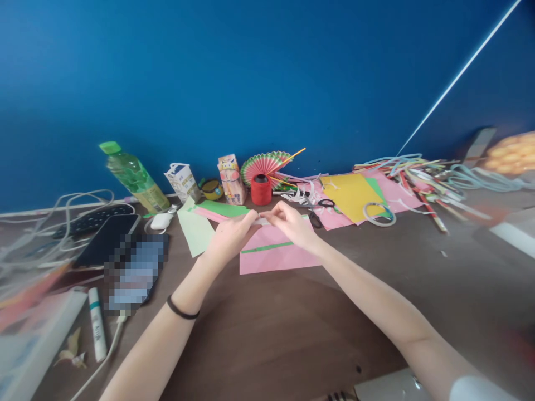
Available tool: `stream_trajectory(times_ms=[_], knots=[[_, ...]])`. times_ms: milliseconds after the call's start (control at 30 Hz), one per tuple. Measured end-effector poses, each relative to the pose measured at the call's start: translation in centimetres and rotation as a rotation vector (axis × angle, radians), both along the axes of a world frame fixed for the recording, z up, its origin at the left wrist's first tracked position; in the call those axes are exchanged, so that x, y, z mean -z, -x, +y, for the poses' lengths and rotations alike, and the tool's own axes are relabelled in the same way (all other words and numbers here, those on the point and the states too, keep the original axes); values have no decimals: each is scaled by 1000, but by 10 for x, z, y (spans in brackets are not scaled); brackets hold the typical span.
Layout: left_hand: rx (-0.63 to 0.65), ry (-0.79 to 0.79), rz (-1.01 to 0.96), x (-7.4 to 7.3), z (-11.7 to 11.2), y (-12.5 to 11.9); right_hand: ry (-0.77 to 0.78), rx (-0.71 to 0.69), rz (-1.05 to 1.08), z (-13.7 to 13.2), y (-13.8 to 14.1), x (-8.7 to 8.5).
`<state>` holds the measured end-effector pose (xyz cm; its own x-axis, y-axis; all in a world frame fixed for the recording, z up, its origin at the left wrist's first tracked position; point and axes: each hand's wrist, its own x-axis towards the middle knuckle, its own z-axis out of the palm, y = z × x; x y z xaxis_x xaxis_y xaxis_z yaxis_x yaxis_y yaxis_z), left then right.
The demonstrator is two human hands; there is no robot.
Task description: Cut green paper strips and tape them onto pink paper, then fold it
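Over the upper part of a pink sheet of paper, my left hand and my right hand meet at their fingertips. The fingers of both are pinched closed. What they pinch is too small to make out. A narrow whitish strip shows by the fingertips, near the paper's far edge. Across the pink sheet runs a thin green strip. To the left of my left hand lie a pale green sheet and a green folded paper piece.
Behind the hands stand a red thread spool, a small carton and a pleated paper fan. Scissors, yellow paper and a tape roll lie rightward. Leftward are a green bottle, a phone and a marker.
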<state>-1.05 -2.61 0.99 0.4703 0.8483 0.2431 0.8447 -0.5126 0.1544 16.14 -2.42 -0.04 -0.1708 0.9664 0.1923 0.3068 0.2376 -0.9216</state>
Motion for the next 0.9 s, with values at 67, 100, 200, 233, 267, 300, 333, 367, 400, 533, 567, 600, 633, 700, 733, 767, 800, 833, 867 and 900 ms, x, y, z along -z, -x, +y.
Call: stream_trajectory(times_ms=[67,100,200,233,267,300,333,367,400,533,567,600,633,700,733,767,800,833,867,900], knots=[[-8,10,17,0,1,1,-9,34,-73,7,-12,-2],[-17,17,15,-1,2,3,-34,76,-131,12,-21,-2],[-50,39,-15,-4,4,7,-129,213,-361,34,-60,2],[-57,50,-27,-5,4,8,-141,281,-445,41,-74,5],[-62,62,-39,-6,5,9,-128,341,-533,47,-88,9],[-62,75,-48,-6,5,9,-83,396,-629,53,-100,13],[-58,87,-55,-7,5,10,-24,443,-720,57,-110,17],[-55,97,-61,-7,5,10,4,474,-753,59,-117,21],[-54,105,-68,-8,5,10,21,497,-773,60,-122,26],[-64,132,-130,-10,3,9,57,546,-835,58,-126,36],[-65,138,-150,-10,3,9,53,551,-853,57,-125,37],[-64,143,-167,-11,3,8,45,552,-873,57,-124,38],[-63,146,-181,-11,3,9,32,549,-894,56,-124,38],[-60,149,-200,-12,3,9,-6,534,-930,57,-125,38],[-61,152,-207,-12,3,9,-28,524,-936,58,-126,37],[-66,156,-212,-12,3,10,-52,516,-931,59,-128,37],[-70,159,-218,-12,4,10,-74,516,-917,60,-130,36],[-71,160,-225,-12,4,11,-94,520,-893,61,-132,35],[-70,159,-233,-11,4,12,-106,526,-861,61,-134,34],[-68,156,-242,-11,5,13,-111,532,-820,61,-135,33]])
